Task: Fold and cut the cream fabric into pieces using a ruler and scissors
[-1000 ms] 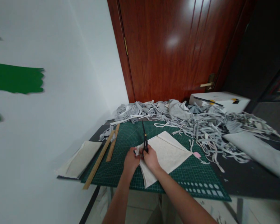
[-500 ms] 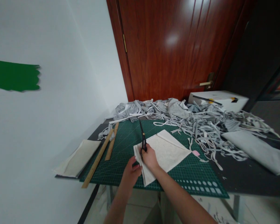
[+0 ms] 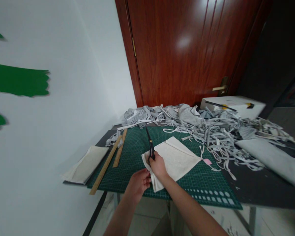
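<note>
Two hands worked one folded cream cloth panel [image 3: 173, 160] on the green gridded cutting mat [image 3: 137, 144].
Right hand [image 3: 158, 165] gripped black-handled scissors [image 3: 150, 147] pointing toward twelve o'clock; left hand [image 3: 137, 184], at seven o'clock, pinched the cloth's edge, fingers risking a nick beside the blades.

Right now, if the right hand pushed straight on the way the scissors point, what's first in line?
The right hand holds black scissors aimed away over the green cutting mat. Beyond bare mat, the grey fabric strip pile likely comes first; depth is unclear.

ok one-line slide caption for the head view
Right hand holds scissors on cream fabric; left hand grips its near edge.
</note>
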A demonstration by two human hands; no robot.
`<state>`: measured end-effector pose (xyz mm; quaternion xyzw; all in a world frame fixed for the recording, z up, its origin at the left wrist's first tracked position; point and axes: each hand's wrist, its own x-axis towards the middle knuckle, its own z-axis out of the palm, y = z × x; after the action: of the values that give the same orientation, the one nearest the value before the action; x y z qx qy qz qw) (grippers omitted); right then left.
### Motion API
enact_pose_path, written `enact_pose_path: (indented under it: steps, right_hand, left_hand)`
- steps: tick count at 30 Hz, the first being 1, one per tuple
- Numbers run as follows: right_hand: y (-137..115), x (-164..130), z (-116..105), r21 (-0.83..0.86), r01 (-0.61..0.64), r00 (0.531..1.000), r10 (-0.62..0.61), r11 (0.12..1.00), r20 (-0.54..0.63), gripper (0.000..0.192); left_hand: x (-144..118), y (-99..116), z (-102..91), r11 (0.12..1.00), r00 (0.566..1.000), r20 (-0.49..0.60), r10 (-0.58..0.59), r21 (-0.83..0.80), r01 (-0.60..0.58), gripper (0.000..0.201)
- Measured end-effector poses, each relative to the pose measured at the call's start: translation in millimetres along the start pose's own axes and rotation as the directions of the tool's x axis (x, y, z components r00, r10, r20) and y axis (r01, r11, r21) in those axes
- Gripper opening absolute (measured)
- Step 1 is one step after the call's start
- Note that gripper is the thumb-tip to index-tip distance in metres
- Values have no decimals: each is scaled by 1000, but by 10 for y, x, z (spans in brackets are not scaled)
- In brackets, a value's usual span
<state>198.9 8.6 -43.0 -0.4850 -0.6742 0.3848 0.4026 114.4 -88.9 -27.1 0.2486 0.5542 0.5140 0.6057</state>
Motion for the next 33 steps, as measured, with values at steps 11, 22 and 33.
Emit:
enact_pose_path:
  steps: [11, 22, 33]
  right_hand:
    - [-24, -26, -3, -105, 19, 999, -15, 994, 38, 15]
    - [-87, -137, -9, -264, 82, 993, -55, 961, 109, 19]
    - [-64, -113, -22, -264, 106, 989, -73, 959, 131, 19]
  left_hand:
    - [-15, 5, 109, 969, 992, -102, 73, 242, -46, 38]
    - [-316, -212, 158, 438, 857, 131, 498, 815, -379, 9]
    - [-337, -19, -89, -417, 447, 790, 421, 606, -678, 8]
